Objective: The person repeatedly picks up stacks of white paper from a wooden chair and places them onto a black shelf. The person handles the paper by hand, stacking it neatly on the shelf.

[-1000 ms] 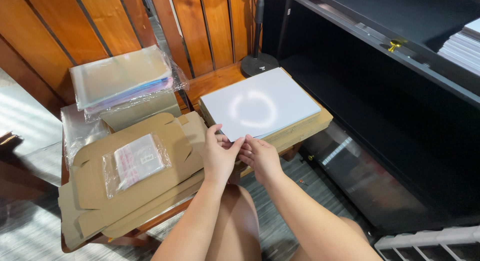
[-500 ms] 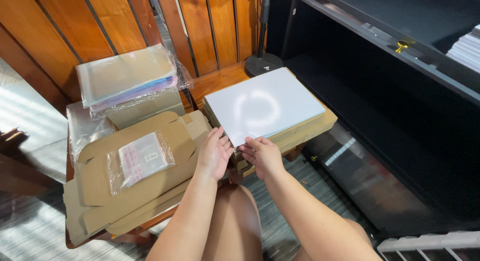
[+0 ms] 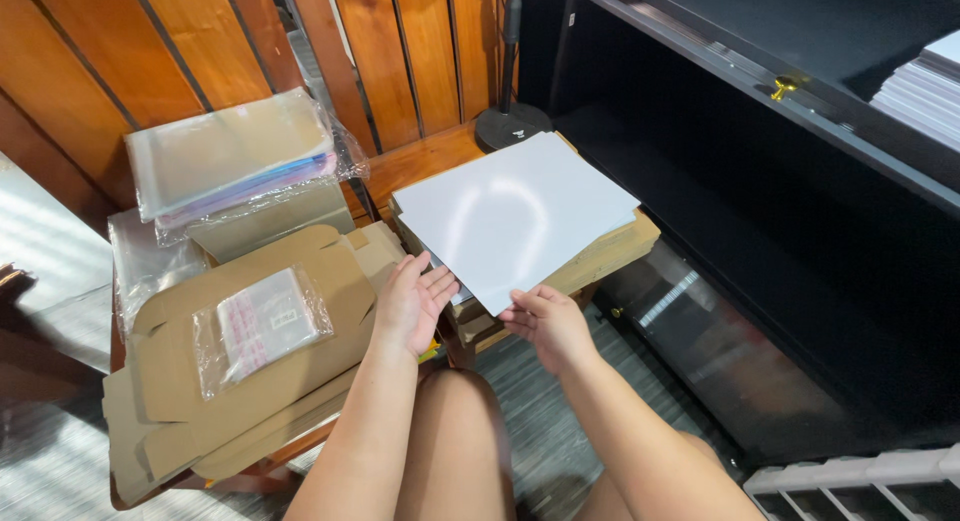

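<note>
A glossy white sheet (image 3: 515, 213) lies on top of a stack of brown cardboard (image 3: 610, 253) on a low wooden table. My right hand (image 3: 547, 323) pinches the sheet's near corner. My left hand (image 3: 412, 303) rests flat with spread fingers at the sheet's near left edge, over the stack beside the folded cardboard boxes (image 3: 250, 371). A small clear plastic bag with a white label (image 3: 262, 326) lies on those flat boxes.
A pile of clear plastic sleeves (image 3: 232, 161) sits at the back left against a wooden slat wall. A round black lamp base (image 3: 512, 124) stands behind the sheet. A black shelf unit (image 3: 800, 211) fills the right side. A white slatted crate (image 3: 870, 481) is at bottom right.
My hands have slid down and apart along the sheet's near edge. The left hand went from pinching the edge to lying flat; the right hand now holds the corner.
</note>
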